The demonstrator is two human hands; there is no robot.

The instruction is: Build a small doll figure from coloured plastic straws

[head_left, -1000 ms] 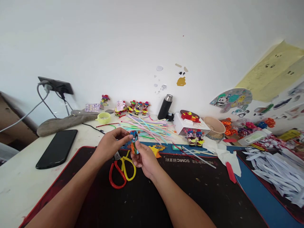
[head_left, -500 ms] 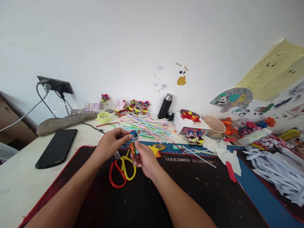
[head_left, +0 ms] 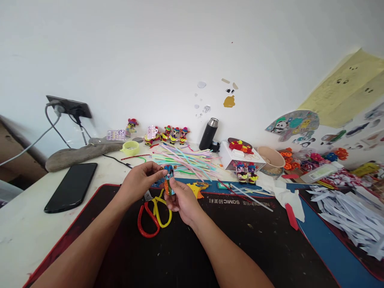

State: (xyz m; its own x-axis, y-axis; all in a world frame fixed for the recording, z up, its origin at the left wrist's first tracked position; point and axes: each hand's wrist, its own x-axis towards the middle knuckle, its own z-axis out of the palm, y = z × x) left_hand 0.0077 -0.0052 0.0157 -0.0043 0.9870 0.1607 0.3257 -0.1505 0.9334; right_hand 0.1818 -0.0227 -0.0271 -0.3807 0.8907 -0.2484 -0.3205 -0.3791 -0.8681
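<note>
Two bare hands are held close together over a black mat [head_left: 186,256], and between them a small multicoloured figurine [head_left: 169,179] is gripped, raised above the mat's far edge. Its upper left side is pinched by the left hand [head_left: 143,181], whose thumb and forefinger are brought together at the blue headpiece; how the remaining fingers are placed cannot be told, as they are curled partly out of sight. The lower part, where orange is seen, is clasped by the right hand [head_left: 184,200], with the thumb laid across the front and the other fingers folded behind and beneath.

Just below the left hand, scissors [head_left: 149,225] with one red and one yellow handle are laid on the mat, their blades partly hidden. Beyond the right hand, a yellow glue gun [head_left: 198,189] is partly covered by the fingers.

Behind the hands, pastel-coloured strips [head_left: 187,160] are heaped on the table. Beside them a black flask [head_left: 208,136] is placed near the wall, and a white box [head_left: 228,158] is set to its right, with two figurines [head_left: 247,175] stood in front. A black phone [head_left: 72,187] is laid at far left, and white paper strips [head_left: 349,220] are piled at far right.
</note>
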